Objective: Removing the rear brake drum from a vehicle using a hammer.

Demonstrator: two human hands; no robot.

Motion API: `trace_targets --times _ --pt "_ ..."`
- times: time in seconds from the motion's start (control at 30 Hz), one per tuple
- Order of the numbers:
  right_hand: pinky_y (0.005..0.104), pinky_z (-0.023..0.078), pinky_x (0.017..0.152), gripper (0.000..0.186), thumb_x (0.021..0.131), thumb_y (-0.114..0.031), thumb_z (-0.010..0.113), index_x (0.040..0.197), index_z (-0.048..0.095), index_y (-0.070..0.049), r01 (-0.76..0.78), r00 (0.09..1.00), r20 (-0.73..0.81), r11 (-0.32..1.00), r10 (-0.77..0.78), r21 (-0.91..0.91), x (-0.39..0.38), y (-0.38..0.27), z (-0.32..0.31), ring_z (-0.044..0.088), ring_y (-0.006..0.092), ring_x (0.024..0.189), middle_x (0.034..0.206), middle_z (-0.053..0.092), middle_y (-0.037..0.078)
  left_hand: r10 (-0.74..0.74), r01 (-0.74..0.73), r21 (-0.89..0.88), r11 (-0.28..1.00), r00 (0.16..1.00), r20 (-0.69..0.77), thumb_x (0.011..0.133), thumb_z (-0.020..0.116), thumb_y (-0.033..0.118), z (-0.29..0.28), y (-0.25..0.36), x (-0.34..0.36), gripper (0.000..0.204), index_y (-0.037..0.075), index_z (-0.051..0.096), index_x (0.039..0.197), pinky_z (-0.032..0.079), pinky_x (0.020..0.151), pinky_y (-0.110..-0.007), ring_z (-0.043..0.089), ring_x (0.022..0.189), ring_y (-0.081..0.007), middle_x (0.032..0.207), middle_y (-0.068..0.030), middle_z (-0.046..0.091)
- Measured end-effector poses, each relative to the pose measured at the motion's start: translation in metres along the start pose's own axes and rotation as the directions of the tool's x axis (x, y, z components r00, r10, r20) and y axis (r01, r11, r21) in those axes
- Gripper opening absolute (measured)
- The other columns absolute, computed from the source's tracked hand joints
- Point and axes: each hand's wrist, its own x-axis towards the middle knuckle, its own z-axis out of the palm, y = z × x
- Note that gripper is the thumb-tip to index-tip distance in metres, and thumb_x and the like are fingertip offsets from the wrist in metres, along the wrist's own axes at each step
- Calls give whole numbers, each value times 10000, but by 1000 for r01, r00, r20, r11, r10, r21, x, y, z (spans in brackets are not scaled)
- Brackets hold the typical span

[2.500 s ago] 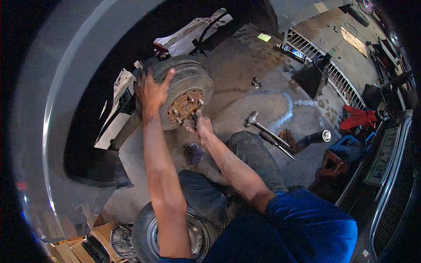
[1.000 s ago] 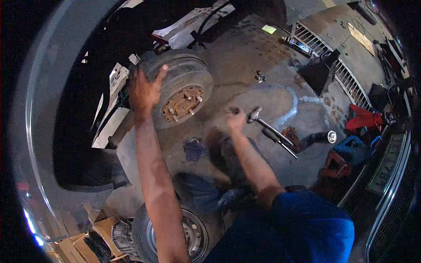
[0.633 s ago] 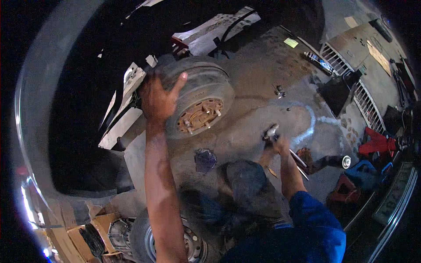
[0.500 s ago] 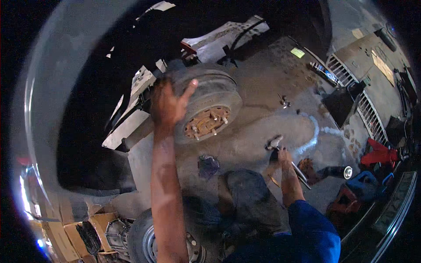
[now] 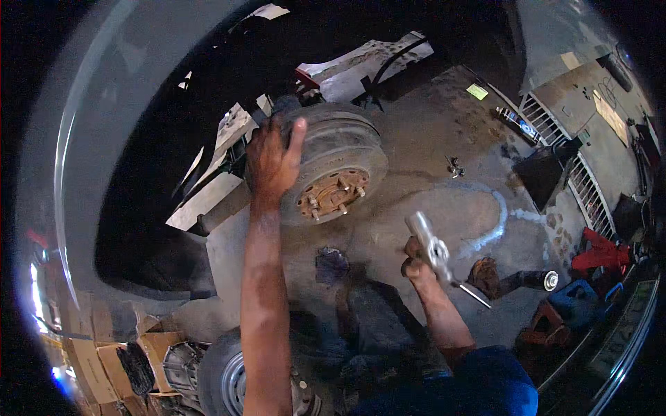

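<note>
A grey brake drum with a rusty hub face and several wheel studs sits in the dark wheel arch. My left hand lies on the drum's upper left side, thumb spread away from the fingers, gripping nothing. To the right, over the floor, my right hand is closed round what looks like a hammer, close to its silver metal head. Its thin shaft slants down to the right. Part of my grip is hidden behind the head, which is slightly blurred.
The grey fender curves round the left. Below lies a wheel with tyre, beside cardboard boxes. A purple-black rag and small metal parts are on the floor. At right are a spray can, a red stand and a floor grate.
My right hand has raised the hammer off the floor area and moved left, turning its head upright toward the view. My left hand stays on the drum.
</note>
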Motion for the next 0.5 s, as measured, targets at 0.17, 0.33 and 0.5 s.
trace_targets --times 0.17,0.33,0.5 --pt "422 478 557 219 844 -262 651 898 656 -50 430 887 -19 839 -462 -334 46 -53 44 668 266 672 742 684 134 26 -27 14 1000 996 84 996 356 528 -2 -16 3 646 -9 475 1334 379 1005 -509 515 1177 -414 1287 -270 535" --pt "383 467 577 131 899 -169 577 917 619 -47 23 993 -117 999 -20 30 48 -34 55 591 224 608 678 617 78 -63 62 12 998 996 71 971 344 585 -5 -5 -2 728 -7 432 1386 314 1096 -496 449 1275 -413 1353 -267 491" --pt "317 466 683 192 962 -154 492 1078 577 -27 -6 996 -66 808 55 589 19 56 27 538 185 727 843 577 59 -71 64 86 994 994 82 949 366 635 -7 12 2 786 -20 462 1373 326 1091 -500 461 1269 -424 1369 -275 485"
